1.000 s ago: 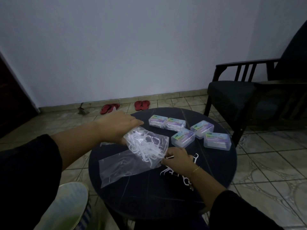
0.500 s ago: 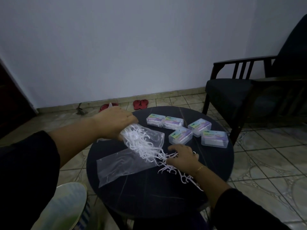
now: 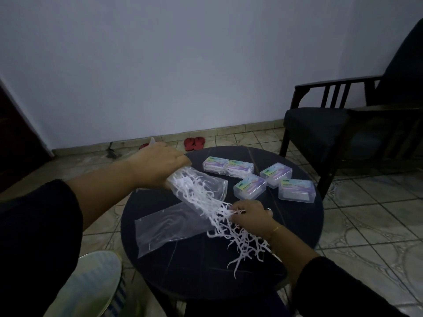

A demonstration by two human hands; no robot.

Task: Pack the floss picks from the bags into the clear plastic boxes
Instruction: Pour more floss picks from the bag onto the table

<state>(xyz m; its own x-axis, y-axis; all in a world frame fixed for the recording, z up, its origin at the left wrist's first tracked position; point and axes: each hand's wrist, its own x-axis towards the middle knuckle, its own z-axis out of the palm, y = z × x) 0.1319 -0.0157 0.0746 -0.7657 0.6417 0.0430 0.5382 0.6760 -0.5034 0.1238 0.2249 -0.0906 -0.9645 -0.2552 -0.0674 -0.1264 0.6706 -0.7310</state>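
Dozens of floss picks (image 3: pixel 238 234) spill from the bag (image 3: pixel 199 191) gripped by the left hand (image 3: pixel 158 165) onto the worktop (image 3: pixel 297 225), where the right hand (image 3: pixel 251 216), fingers curled into the tangle, could sweep some over the near edge, away from the boxes (image 3: pixel 250 186).

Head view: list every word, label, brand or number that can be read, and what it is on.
No text can be read.
Five clear plastic boxes on the round table: each lid has a colourful label with print, too small and blurred to read.
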